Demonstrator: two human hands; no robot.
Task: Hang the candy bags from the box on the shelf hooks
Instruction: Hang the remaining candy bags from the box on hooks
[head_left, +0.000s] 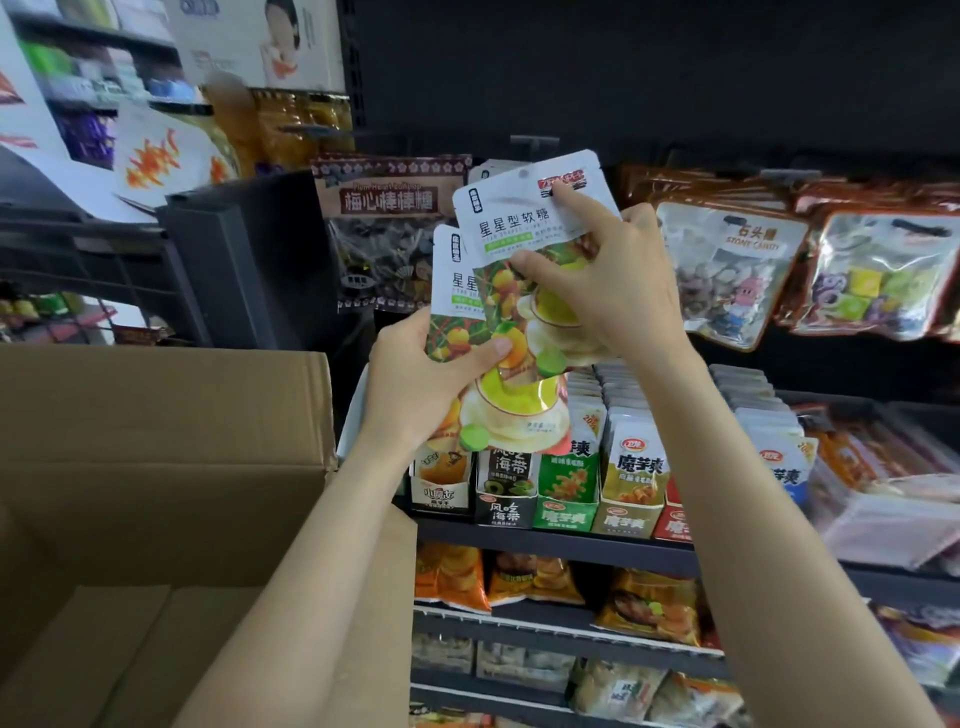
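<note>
Top bag (524, 218) raised in front of the hook row, tilted, its round hang hole near the upper edge just left of the red logo. Right hand (618, 291) pinches it: thumb across the printed fruit at mid-bag, forefinger stretched up to the top corner by the logo, other fingers behind, hidden. Second bag (457, 280) lies lower and partly behind the first; left hand (431, 384) grips it at the lower part, thumb on the front; may be more bags stacked under it, cannot tell. Hook (535, 140) juts from the dark back panel just above the top bag; whether bags already hang on it is unclear. Plum bag (389, 228) hangs to the left, stone candy bags (727, 270) to the right. Box (156, 493) open at lower left, flaps up. Snack packs (597, 467) stand in rows on the shelf below. Judgement: step in hand is threading the hole onto the hook. Level the bag first, steer the hole with the forefinger, push straight back, keep the left-hand bag low and clear of the neighbours.
</note>
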